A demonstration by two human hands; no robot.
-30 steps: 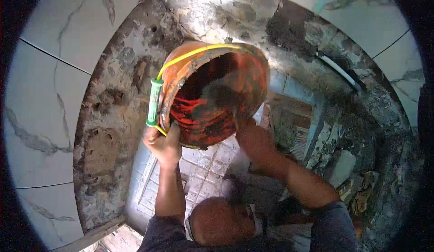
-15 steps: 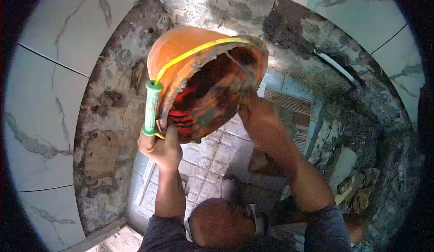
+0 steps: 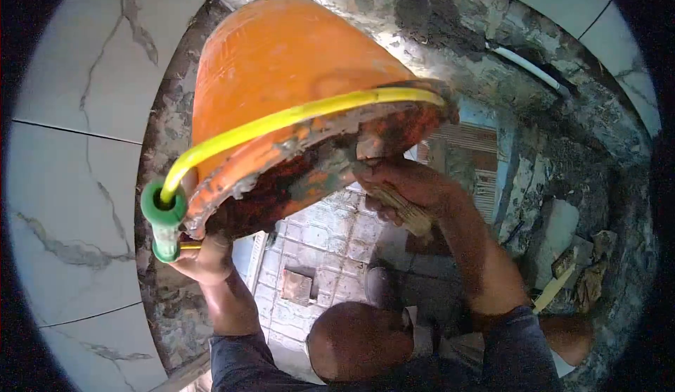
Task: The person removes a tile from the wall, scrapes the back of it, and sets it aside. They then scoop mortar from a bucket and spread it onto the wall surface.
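- I see the left hand [image 3: 213,260] clamped on the bucket [image 3: 281,68], lower left; its base points frame-upward.
- Right hand [image 3: 416,184] holds wooden handle [image 3: 408,214] beside the mouth.

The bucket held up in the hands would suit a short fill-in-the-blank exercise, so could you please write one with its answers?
The outside of the bucket is coloured ____.
Its curved handle is coloured ____.
The tubular grip on that handle is coloured ____.
The hand nearest to the grip is the person's ____ one.

Missing words, in order: orange; yellow; green; left.
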